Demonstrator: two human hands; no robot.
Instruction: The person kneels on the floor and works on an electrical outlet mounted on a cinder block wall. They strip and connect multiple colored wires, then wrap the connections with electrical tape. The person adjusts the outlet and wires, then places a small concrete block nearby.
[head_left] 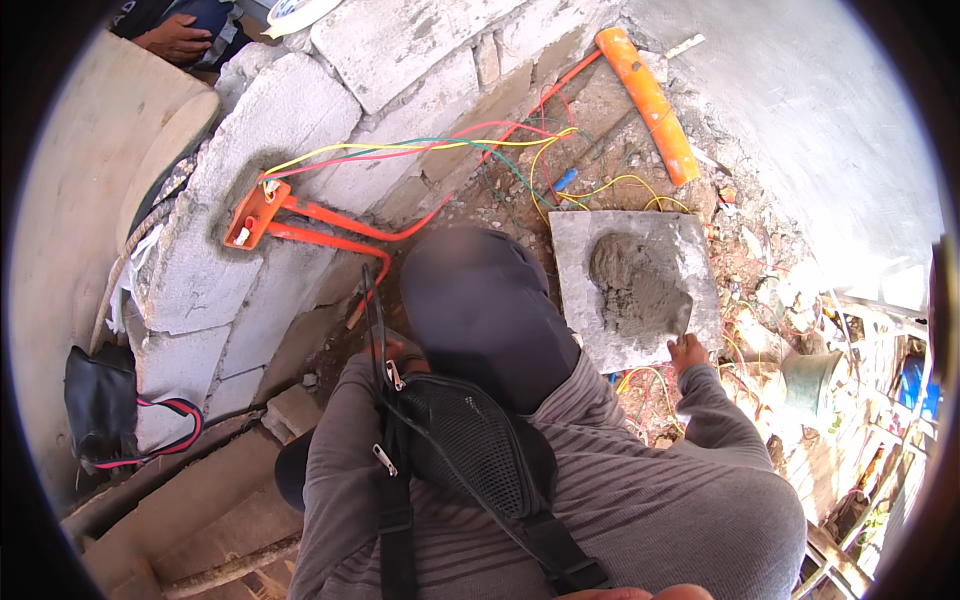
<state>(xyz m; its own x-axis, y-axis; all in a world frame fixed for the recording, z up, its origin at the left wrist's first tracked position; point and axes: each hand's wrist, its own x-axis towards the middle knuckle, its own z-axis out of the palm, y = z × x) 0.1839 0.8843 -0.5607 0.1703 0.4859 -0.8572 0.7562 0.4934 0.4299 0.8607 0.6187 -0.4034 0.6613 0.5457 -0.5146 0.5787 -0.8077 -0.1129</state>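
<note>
My right hand [687, 352] is at the near right edge of a square grey board [575, 270]. Its fingers are closed. A thin dark piece seems to reach from them into the wet grey mortar [635, 280] heaped on the board, too small to name. My left hand [398, 347] shows only in part beside my knee, below the block wall; the bag strap and sleeve hide its fingers. In the wall [290, 115] to the left sits an orange electrical box [255, 215] with mortar around it. Two orange conduits [340, 220] and several coloured wires [400, 147] run from it.
An orange pipe [650, 105] lies on the rubble at the far side. A black pouch [100, 405] hangs at the left. My mesh waist bag [465, 435] is across my front. Another person's hand [175, 40] shows at the top left. A bare grey wall [830, 130] stands right.
</note>
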